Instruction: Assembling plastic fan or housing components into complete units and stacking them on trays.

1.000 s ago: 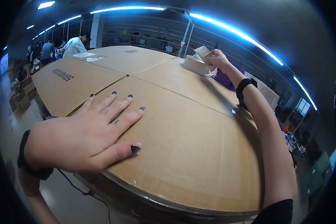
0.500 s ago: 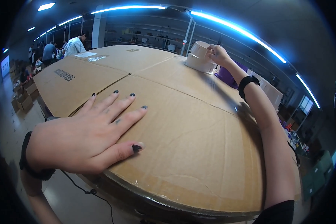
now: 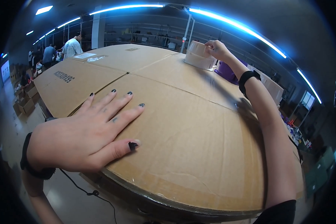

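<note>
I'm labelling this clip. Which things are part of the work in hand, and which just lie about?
In use: large cardboard box, tape roll, left hand, right hand.
Lying about: purple object, small boxes on floor, cable.

Long blue-white light tubes (image 3: 235, 28) run across the dark ceiling, and a square lamp (image 3: 43, 9) glows at upper left. Far off on the left, several people (image 3: 48, 54) stand with their backs turned, one in a white shirt (image 3: 71, 47). Smaller cardboard boxes (image 3: 24, 104) sit stacked on the floor (image 3: 67, 201) at the left edge. A thin black cable (image 3: 86, 192) trails over that pale floor below. A purple object (image 3: 227, 72) shows at the right, near pale cartons (image 3: 272, 86). Metal shelving (image 3: 145, 37) lines the back wall, its contents too small to tell.
</note>
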Available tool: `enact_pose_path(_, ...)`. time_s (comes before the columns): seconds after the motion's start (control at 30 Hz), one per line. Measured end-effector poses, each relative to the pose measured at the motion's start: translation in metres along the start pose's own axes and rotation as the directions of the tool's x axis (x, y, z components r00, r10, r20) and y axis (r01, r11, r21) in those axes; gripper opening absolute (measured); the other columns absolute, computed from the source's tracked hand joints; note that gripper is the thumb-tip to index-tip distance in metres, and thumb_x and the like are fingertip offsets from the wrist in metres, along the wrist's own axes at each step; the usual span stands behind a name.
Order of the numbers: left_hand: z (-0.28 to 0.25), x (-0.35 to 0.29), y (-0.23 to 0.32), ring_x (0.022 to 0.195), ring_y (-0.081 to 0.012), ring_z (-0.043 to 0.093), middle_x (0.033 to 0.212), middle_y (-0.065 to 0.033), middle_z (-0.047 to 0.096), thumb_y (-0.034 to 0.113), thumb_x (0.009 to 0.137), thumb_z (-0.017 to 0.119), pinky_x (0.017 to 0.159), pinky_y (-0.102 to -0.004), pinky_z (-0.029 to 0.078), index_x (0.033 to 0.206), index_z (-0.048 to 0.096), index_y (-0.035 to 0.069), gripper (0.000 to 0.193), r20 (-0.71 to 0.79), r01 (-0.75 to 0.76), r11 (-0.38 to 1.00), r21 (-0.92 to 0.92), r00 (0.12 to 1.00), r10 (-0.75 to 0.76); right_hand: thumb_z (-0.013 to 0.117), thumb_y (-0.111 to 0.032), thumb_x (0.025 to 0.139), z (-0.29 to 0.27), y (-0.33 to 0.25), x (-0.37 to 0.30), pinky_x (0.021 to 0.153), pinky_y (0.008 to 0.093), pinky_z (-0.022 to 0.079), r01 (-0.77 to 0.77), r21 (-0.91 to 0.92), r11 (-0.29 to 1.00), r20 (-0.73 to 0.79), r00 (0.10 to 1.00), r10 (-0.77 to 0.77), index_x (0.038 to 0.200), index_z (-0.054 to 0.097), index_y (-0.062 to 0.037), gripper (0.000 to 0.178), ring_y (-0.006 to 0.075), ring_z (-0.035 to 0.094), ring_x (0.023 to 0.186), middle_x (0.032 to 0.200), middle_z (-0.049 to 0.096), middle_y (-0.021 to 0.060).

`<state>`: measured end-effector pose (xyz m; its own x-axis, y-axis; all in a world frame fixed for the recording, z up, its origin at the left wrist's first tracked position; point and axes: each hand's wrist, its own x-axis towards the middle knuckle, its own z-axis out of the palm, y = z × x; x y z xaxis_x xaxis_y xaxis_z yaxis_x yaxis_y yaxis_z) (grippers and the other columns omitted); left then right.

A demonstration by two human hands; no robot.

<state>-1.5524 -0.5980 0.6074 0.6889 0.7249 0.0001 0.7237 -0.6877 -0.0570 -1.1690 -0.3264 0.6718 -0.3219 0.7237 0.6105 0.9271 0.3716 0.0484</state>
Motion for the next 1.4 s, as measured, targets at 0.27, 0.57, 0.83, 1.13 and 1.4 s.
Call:
enact_pose_path(0.27, 0.001, -0.003, 0.000, 0.125, -0.0453, 0.017, 0.134, -0.0300, 0.020, 0.045, 0.089, 0.026, 0.102, -0.0536, 0.012, 0.133, 0.021, 0.001, 0.062, -0.051, -0.023, 0.999, -0.029, 0.998, 0.022, 0.060, -0.019, 0.072, -0.012, -0.014, -0.004, 0.088, 0.0353, 0.041, -0.112, 0.051, 0.992, 0.136, 0.985, 0.104, 0.111, 0.054, -0.0029, 0.043, 0.0313, 0.053, 0.101, 0.106, 0.057, 0.0192)
enact_pose_path(0.57, 0.003, -0.006, 0.002, 0.125, -0.0431, 0.020, 0.134, -0.0271, 0.023, 0.041, 0.090, 0.027, 0.102, -0.0517, 0.012, 0.132, 0.024, 0.003, 0.057, -0.101, -0.052, 0.998, -0.035, 0.994, 0.048, 0.057, -0.041, 0.080, -0.131, -0.061, -0.017, 0.088, 0.0359, 0.043, -0.113, -0.033, 0.993, 0.334, 0.935, 0.118, 0.126, 0.039, -0.0065, 0.060, 0.0232, 0.052, 0.104, 0.118, 0.048, 0.0182)
enact_pose_path(0.83, 0.004, -0.010, 0.001, 0.125, -0.0358, 0.025, 0.133, -0.0219, 0.030, 0.030, 0.089, 0.029, 0.104, -0.0386, 0.018, 0.129, 0.033, 0.004, 0.048, -0.183, -0.073, 0.991, -0.111, 0.982, 0.052, 0.056, -0.036, 0.082, -0.237, -0.149, -0.156, 0.073, 0.0326, 0.051, -0.222, -0.247, 0.943, 0.563, 0.760, 0.326, 0.119, 0.046, -0.0078, 0.048, 0.0186, 0.058, 0.086, 0.100, 0.057, 0.0136)
enact_pose_path(1.13, 0.004, -0.038, 0.031, 0.121, -0.0347, 0.034, 0.128, -0.0192, 0.039, 0.034, 0.089, 0.033, 0.102, -0.0391, 0.024, 0.123, 0.041, 0.005, 0.045, -0.429, 0.023, 0.999, 0.035, 0.903, -0.006, 0.056, -0.028, 0.084, -0.352, -0.121, -0.439, 0.070, 0.0294, 0.050, -0.309, -0.284, 0.908, 0.321, 0.861, 0.393, 0.112, 0.050, -0.0062, 0.036, 0.0165, 0.057, 0.079, 0.090, 0.057, 0.0107)
enact_pose_path(1.4, 0.038, -0.085, 0.059, 0.124, -0.0327, 0.030, 0.133, -0.0154, 0.034, 0.049, 0.086, 0.034, 0.100, -0.0513, 0.026, 0.125, 0.041, 0.013, 0.053, -0.764, 0.089, 0.969, 0.232, 0.634, 0.125, 0.064, 0.007, 0.061, -0.334, -0.244, -0.624, 0.060, 0.0293, 0.047, -0.384, -0.319, 0.866, 0.030, 0.910, 0.414, 0.099, 0.056, -0.0054, 0.041, 0.0206, 0.058, 0.070, 0.083, 0.057, 0.0107)
